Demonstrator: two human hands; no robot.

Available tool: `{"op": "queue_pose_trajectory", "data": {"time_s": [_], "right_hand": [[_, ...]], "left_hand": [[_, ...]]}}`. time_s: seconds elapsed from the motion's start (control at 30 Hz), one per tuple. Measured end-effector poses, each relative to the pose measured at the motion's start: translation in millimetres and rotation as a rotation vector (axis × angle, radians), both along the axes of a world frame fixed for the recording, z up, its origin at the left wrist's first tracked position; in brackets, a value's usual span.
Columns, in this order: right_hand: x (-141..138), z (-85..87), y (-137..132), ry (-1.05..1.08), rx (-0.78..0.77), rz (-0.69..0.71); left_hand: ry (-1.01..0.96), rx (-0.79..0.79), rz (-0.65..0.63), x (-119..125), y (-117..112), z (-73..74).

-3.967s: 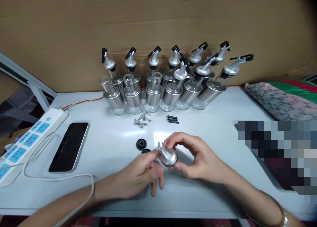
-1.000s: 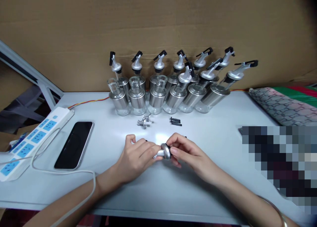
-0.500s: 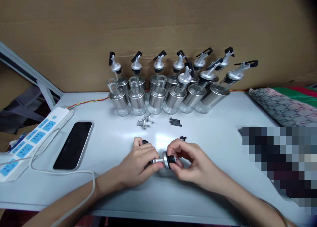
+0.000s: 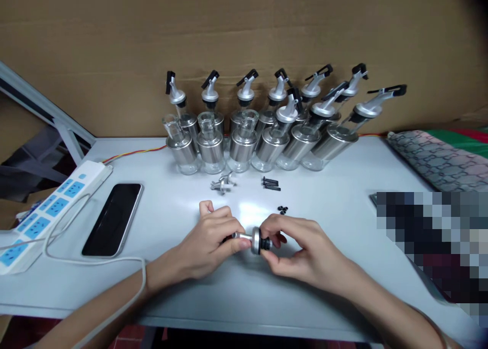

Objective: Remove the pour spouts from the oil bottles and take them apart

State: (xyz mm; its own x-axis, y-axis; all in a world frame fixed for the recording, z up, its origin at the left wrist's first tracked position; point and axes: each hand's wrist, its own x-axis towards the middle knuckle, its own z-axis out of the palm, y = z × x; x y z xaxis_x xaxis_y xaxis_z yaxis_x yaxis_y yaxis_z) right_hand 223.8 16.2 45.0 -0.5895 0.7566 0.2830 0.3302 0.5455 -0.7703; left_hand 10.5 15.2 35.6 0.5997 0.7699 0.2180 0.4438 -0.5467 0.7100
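Between my two hands, just above the table, lies a silver pourer spout (image 4: 255, 240) with a black ribbed stopper (image 4: 265, 244), turned on its side. My left hand (image 4: 215, 240) is closed round its narrow silver tube, whose far end is hidden by the fingers. My right hand (image 4: 305, 242) pinches the stopper end between thumb and fingers. Beyond the hands are some silver spout parts (image 4: 223, 183), several black lever strips (image 4: 271, 184) and several small black caps (image 4: 282, 210).
Glass bottles with steel bands (image 4: 244, 145) stand in two rows at the back, many fitted with spouts. A phone (image 4: 113, 219) and a power strip (image 4: 57, 207) lie at left. A white cable (image 4: 95, 260) crosses by my left forearm. Patterned cloth (image 4: 438, 158) is at right.
The view has shifted slightly. Both hands keep hold of the pourer spout, with the right fingers a little changed around the stopper. A black piece by my left fingers is now out of sight.
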Motion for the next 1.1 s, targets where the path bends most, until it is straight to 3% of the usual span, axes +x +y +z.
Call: {"op": "queue_pose_trajectory", "data": {"time_s": [0.2,0.33,0.4,0.57,0.67,0.83,0.97,1.1], "right_hand": [[-2,1.9,2,0.004,0.145,0.013],[-1,-0.4,1,0.031,0.175,0.034],[1,-1.9,1,0.061,0.095,0.02],[1,-0.8,4,0.147,-0.342,-0.038],[-4,-0.3,3,0.078,-0.42,-0.018],[-13,-0.6,-8,-0.067,-0.328,0.051],[-12,0.1,-10,-0.097,-0.199,-0.01],[-9,-4.0,-4,-0.145,0.049,-0.015]], "left_hand": [[-0.037,-0.162,0.073,0,2,3.4],[-0.062,-0.204,0.055,0,2,5.4],[-0.047,-0.119,0.041,-1,2,5.6],[0.031,0.234,0.079,-3,1,2.4],[0.108,0.419,0.111,-2,-1,-0.9],[0.201,0.592,0.124,1,-6,-1.0],[0.179,0.489,0.078,2,-7,3.8],[0.166,0.406,0.06,1,-6,3.9]]}}
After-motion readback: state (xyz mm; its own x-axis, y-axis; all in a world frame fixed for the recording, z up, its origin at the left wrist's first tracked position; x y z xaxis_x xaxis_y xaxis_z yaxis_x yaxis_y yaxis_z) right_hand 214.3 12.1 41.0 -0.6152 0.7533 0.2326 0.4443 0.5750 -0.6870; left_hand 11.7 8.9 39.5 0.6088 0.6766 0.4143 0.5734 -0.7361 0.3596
